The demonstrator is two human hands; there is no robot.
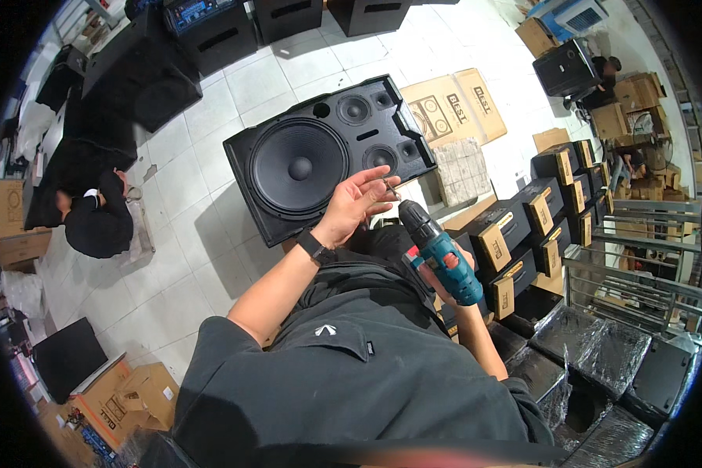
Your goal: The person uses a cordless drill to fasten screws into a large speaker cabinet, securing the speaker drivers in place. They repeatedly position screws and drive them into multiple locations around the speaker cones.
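My right hand point(466, 265) is wrapped round the grip of a teal and black cordless drill point(449, 261), its black chuck aimed up and left. At the chuck's tip a thin metal bit point(398, 195) reaches toward my left hand point(352, 204). The thumb and fingers of that hand are drawn together beside the bit; a small metal piece seems to be between them, too small to name. Beneath and beyond my hands lies a black speaker cabinet point(246, 160), face up. One large woofer point(299, 167) and several smaller drivers sit in its front.
Flattened cardboard point(487, 109) and a pale taped block point(462, 170) lie right of the cabinet. Rows of black boxes with tan labels point(494, 248) stand at the right, near metal railings point(639, 261). Another person in black point(100, 222) crouches at the left. Large speakers point(210, 43) line the back.
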